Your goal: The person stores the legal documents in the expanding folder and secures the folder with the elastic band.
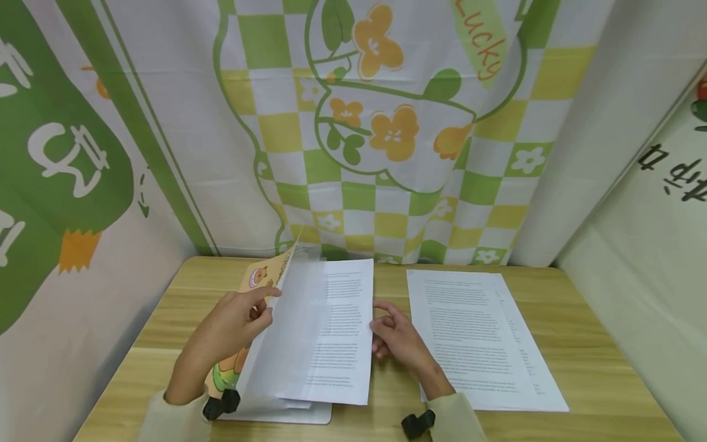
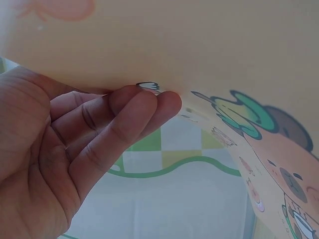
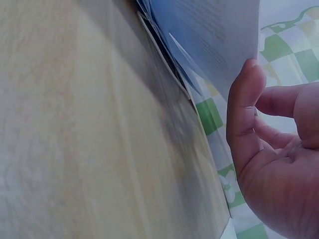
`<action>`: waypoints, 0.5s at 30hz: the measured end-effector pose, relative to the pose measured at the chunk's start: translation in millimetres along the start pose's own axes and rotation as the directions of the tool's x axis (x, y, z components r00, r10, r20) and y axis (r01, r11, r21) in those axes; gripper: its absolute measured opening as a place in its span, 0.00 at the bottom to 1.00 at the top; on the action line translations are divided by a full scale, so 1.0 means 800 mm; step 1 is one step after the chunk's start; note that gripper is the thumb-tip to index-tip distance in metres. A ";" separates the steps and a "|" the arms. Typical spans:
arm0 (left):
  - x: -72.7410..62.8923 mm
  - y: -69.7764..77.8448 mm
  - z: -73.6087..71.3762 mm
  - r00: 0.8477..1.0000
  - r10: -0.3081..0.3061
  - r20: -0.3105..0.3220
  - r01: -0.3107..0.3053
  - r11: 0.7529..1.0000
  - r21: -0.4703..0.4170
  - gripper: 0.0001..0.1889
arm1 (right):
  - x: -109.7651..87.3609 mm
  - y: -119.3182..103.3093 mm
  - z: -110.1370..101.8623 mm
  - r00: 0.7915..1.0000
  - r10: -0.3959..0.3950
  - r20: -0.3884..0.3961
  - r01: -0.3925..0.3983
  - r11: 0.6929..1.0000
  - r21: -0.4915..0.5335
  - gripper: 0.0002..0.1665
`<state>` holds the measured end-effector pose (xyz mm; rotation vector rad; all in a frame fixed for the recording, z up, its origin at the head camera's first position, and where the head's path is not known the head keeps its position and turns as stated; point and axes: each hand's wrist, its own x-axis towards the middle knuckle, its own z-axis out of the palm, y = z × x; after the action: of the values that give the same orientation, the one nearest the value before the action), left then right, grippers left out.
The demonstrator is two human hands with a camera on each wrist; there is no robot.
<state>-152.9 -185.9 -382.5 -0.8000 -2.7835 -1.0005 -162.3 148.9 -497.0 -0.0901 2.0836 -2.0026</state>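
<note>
Fingers (image 1: 383,306) of the right hand (image 1: 402,339) pinch the right edge of some printed sheets (image 1: 343,331), and the left hand (image 1: 234,322) grips the raised, tilted cover (image 1: 272,277) of an illustrated folder. Those sheets sit partly under the folder's translucent sleeve (image 1: 293,331) and jut past its right side. Just right, a second printed stack (image 1: 469,344) lies flat on the wooden worktop (image 1: 585,344). Beyond its far edge hangs a checkered, flowered curtain (image 1: 359,196).
</note>
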 end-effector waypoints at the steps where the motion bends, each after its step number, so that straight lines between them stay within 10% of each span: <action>1: 0.000 0.000 0.000 1.000 -0.001 0.002 0.001 1.000 -0.002 0.16 | 0.000 0.000 0.001 1.000 0.004 -0.001 -0.004 1.000 0.000 0.30; 15: 0.000 -0.001 0.002 1.000 -0.002 0.000 0.002 1.000 -0.005 0.16 | 0.007 0.002 0.020 0.998 -0.001 0.067 0.001 1.000 0.003 0.32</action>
<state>-153.1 -185.5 -383.9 -0.7975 -2.7830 -1.0090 -164.3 132.0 -499.5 -0.1552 2.0398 -1.9757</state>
